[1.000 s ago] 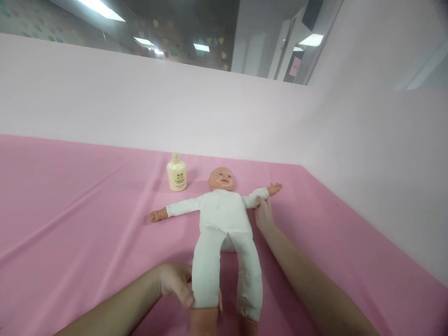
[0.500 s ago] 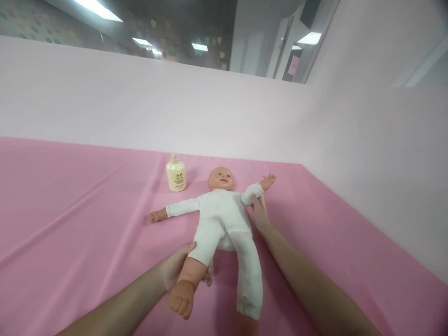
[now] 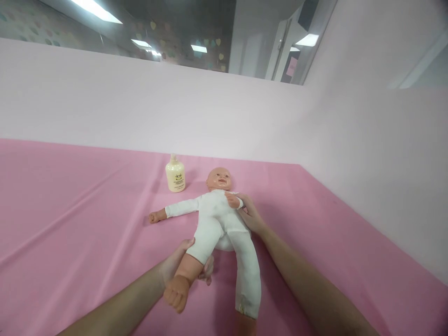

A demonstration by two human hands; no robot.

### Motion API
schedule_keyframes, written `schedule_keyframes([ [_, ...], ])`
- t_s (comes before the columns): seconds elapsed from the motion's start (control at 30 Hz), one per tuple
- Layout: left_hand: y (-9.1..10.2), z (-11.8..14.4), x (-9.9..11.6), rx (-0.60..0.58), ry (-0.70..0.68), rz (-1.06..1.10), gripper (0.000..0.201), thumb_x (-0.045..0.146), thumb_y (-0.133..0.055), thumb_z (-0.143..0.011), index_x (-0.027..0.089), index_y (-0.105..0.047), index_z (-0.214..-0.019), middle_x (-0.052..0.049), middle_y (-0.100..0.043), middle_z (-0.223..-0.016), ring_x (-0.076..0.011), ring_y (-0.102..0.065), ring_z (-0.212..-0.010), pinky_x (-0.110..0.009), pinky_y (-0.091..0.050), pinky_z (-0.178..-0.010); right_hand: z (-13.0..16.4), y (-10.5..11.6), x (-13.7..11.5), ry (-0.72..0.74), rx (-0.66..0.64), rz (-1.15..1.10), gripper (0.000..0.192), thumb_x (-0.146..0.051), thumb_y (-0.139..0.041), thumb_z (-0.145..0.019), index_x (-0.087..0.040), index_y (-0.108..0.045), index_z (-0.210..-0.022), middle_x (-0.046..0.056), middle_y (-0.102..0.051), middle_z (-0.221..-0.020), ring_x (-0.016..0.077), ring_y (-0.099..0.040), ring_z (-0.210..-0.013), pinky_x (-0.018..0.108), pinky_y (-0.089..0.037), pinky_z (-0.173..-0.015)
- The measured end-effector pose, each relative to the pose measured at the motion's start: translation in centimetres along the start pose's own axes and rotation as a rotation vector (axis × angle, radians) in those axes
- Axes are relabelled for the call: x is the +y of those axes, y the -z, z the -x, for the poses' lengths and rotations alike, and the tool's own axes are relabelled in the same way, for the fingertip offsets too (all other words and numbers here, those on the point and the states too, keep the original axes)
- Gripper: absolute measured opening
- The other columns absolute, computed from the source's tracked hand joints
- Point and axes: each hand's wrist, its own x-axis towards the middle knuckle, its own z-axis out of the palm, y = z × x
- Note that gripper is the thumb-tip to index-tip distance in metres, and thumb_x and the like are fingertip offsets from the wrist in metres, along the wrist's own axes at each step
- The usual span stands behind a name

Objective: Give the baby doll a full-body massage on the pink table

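Note:
A baby doll [image 3: 213,210] with a white cloth body lies on its back, head at the far end and feet toward me. My left hand [image 3: 182,263] is wrapped round its leg on the left, thumb on top and fingers showing beneath. That leg is lifted a little, its bare foot pointing at me. My right hand [image 3: 249,213] grips the doll's arm on the right, which is folded across the chest; some of my fingers are hidden behind that arm. The doll's other arm stretches out to the left on the pink cover.
A pale yellow pump bottle [image 3: 175,175] stands left of the doll's head. The pink cover [image 3: 87,210] has long creases on the left. White walls rise behind and on the right, with a window [image 3: 196,32] above the back one.
My right hand has brought the doll's arm inward, from stretched out at the side to across the chest. The leg in my left hand has shifted slightly left.

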Motion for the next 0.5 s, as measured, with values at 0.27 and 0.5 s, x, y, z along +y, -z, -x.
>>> schedule_keyframes([
  [0.27, -2.2, 0.1, 1.0, 0.032, 0.072, 0.047, 0.083, 0.082, -0.029, -0.08, 0.009, -0.068, -0.069, -0.009, -0.052, -0.072, -0.0189, -0.052, -0.064, -0.04, -0.052, -0.068, -0.8, 1.1, 4.0, -0.33, 0.497, -0.492, 0.055, -0.041, -0.067, -0.079, -0.027, -0.057, -0.131, 0.006, -0.064, -0.126, 0.0237, -0.06, -0.115, 0.039, -0.05, -0.097],
  [0.5, -2.2, 0.4, 0.9, 0.204, 0.163, -0.055, 0.065, 0.069, -0.036, -0.088, 0.012, -0.068, -0.087, -0.01, -0.064, -0.085, -0.0201, -0.059, -0.069, -0.039, -0.052, -0.07, -1.1, 2.6, 6.2, -0.464, 0.683, -0.685, 0.066, -0.044, -0.07, -0.073, -0.032, -0.051, -0.135, 0.008, -0.065, -0.126, 0.0263, -0.069, -0.101, 0.043, -0.058, -0.082],
])
